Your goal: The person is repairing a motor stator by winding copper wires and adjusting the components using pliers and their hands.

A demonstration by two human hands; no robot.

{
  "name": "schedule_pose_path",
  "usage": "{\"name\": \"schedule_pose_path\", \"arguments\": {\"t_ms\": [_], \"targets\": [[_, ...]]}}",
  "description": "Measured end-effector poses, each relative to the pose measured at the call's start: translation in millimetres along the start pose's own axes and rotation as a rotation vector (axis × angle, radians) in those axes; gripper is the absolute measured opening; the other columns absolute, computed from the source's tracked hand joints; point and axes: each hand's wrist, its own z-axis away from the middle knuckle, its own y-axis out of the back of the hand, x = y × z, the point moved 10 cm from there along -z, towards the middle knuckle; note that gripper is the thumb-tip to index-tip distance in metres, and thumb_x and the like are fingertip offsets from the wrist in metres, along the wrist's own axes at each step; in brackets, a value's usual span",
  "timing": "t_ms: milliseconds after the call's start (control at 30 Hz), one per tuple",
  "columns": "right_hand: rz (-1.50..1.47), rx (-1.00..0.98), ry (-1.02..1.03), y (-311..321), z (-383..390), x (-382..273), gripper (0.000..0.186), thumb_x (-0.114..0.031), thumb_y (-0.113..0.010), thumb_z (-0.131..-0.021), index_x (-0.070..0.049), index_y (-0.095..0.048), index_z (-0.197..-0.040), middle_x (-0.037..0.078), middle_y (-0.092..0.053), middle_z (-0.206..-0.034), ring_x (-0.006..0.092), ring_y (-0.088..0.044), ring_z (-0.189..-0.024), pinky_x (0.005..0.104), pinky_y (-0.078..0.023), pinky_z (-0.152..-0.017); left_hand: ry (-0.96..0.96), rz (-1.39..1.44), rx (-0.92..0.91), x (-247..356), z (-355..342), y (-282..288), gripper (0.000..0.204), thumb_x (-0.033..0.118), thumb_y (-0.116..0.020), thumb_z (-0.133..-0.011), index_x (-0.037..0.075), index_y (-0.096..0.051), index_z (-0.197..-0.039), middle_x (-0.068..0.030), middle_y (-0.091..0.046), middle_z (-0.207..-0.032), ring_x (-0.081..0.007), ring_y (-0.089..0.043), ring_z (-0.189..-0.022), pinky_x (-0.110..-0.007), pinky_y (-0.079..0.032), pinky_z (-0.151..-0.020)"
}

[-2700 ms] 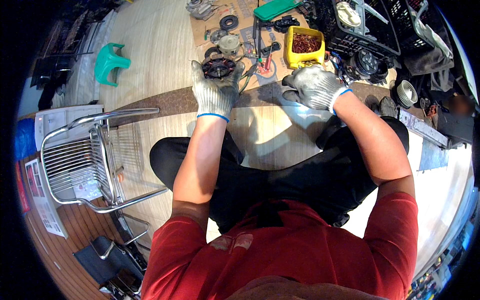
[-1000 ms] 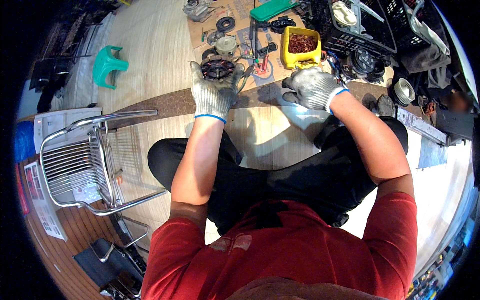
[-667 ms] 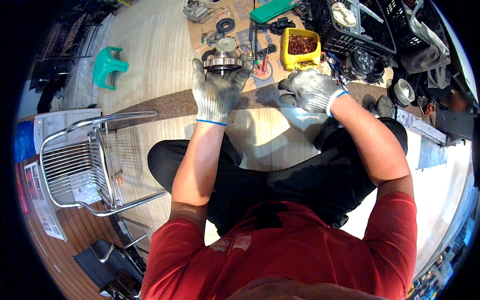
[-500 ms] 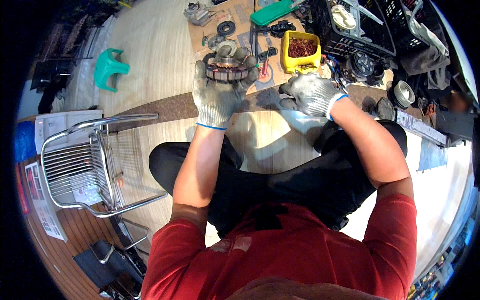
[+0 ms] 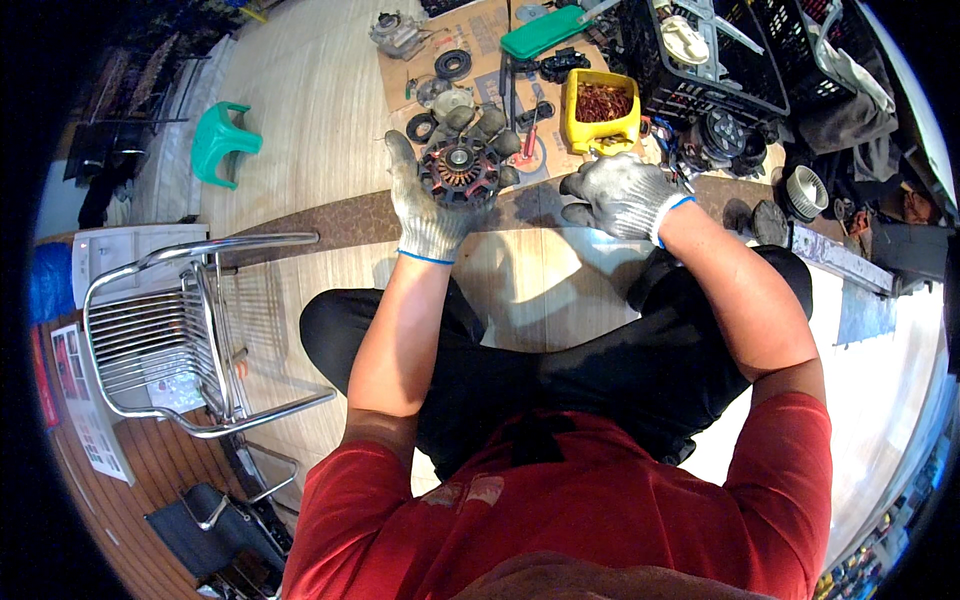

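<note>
1. The left hand point(image 5: 430, 216), in a whitish glove with a blue cuff edge, was palm up and cupped, its thumb standing out to the left and its fingers bent round the far side of a rotor.
2. The rotor point(image 5: 461, 171), round and dark with coppery windings about a pale hub, rested in that palm, its face turned upward, near the close edge of the cardboard point(image 5: 478, 33).
3. The right hand point(image 5: 622, 196), gloved alike, was back up with its fingers partly bent; whether it had hold of anything could not be told.
4. Just beyond it stood a yellow tub point(image 5: 605, 136) of reddish-brown bits.
5. A red-handled screwdriver point(image 5: 531, 140) lay between rotor and tub.
6. Farther back on the cardboard were a black ring point(image 5: 441, 67) and a green case point(image 5: 545, 33).
7. Right of the tub stood a black crate point(image 5: 665, 95) of parts.
8. A green stool point(image 5: 213, 145) stood well to the left on the floor point(image 5: 310, 110), beyond a metal chair point(image 5: 150, 322).
</note>
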Motion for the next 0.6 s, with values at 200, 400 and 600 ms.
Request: {"name": "schedule_pose_path", "arguments": {"t_ms": [200, 400, 600], "targets": [[-0.001, -0.024, -0.012, 0, 1, 2, 0.033, -0.037, -0.058, -0.091, -0.008, -0.067, -0.102, 0.019, -0.067, -0.087, 0.0386, -0.067, -0.084, 0.0491, -0.053, -0.076, -0.008, -0.020, 0.035, -2, 1, -4, 0.094, 0.077, -0.042, -0.087, 0.002, -0.043, -0.143, -0.0248, -0.048, -0.142, -0.0399, -0.047, -0.131, -0.052, -0.036, -0.113], [-0.005, 0.016, -0.024, 1, 2, 4, 0.036, -0.042, -0.061, -0.089, -0.007, -0.070, -0.094, 0.019, -0.068, -0.085, 0.0374, -0.068, -0.083, 0.0478, -0.055, -0.076, 0.030, -0.005, -0.026, -5, 1, -8, 0.094, 0.078, -0.043, -0.086, 0.002, -0.045, -0.141, -0.0235, -0.047, -0.143, -0.0400, -0.047, -0.131, -0.052, -0.036, -0.113], [-0.009, 0.047, -0.038, 4, 6, 3, 0.037, -0.043, -0.062, -0.089, -0.007, -0.072, -0.091, 0.018, -0.069, -0.088, 0.0360, -0.069, -0.087, 0.0465, -0.055, -0.078, 0.021, -0.031, -0.063, -4, 3, -10, 0.083, 0.075, -0.047, -0.086, 0.006, -0.056, -0.130, -0.0184, -0.056, -0.134, -0.0376, -0.055, -0.121, -0.056, -0.049, -0.096]]}}
